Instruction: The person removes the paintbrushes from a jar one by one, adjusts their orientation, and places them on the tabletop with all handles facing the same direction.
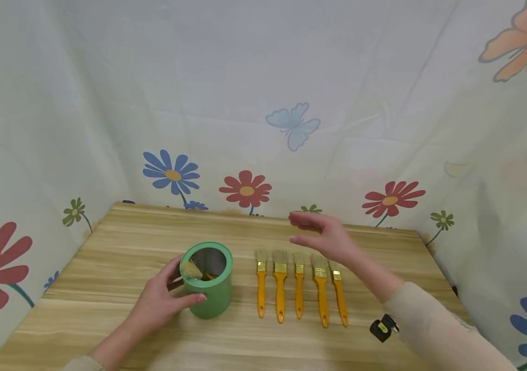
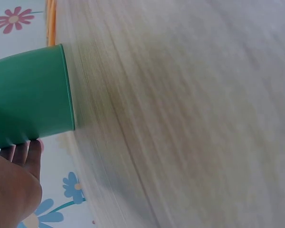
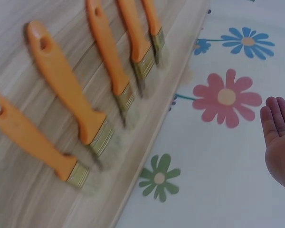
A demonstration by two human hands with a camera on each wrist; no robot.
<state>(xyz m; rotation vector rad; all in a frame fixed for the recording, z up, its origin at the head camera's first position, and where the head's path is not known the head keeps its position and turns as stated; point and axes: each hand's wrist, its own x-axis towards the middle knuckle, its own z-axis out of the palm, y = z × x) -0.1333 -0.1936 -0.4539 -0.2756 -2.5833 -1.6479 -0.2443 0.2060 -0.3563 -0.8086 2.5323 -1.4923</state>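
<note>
My left hand (image 1: pixel 161 296) grips a green can (image 1: pixel 212 303) by its side, thumb in front and fingers round the far left. The can stands upright with its open top facing up. Inside it leans a paintbrush, its pale bristles (image 1: pixel 192 270) near the rim; most of its handle is hidden. Right of the can, several paintbrushes (image 1: pixel 280 288) lie in a row, orange handles toward me and bristles away. My right hand (image 1: pixel 328 238) hovers past the bristle ends at the row's right side, fingers extended and holding nothing. The right wrist view shows the same brushes (image 3: pixel 69 83) beside the hand.
The wood-patterned table (image 1: pixel 105 288) ends at a pale curtain (image 1: pixel 226 103) printed with flowers and butterflies, which also hangs at both sides. A small black object with a yellow label (image 1: pixel 381 330) lies at the right, beside my right sleeve (image 1: pixel 435 319).
</note>
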